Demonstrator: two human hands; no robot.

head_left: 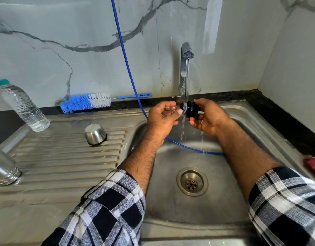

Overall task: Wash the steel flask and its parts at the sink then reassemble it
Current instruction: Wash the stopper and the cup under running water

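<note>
Water runs from the steel tap (185, 55) onto a black flask stopper (190, 109) held over the sink basin (171, 174). My right hand (208, 116) grips the stopper from the right. My left hand (163, 116) is beside it with fingers curled, its thumb tip touching the stopper's wet left face. The steel flask cup (95, 134) stands upside down on the ribbed drainboard (64, 157). The steel flask body (4, 167) stands at the far left edge, partly out of frame.
A blue-and-white bottle brush (85, 102) lies along the back ledge. A blue hose (128, 68) hangs down the marble wall and loops through the basin. A clear plastic water bottle (23, 107) stands at back left. Something red (313, 166) sits on the sink's right rim.
</note>
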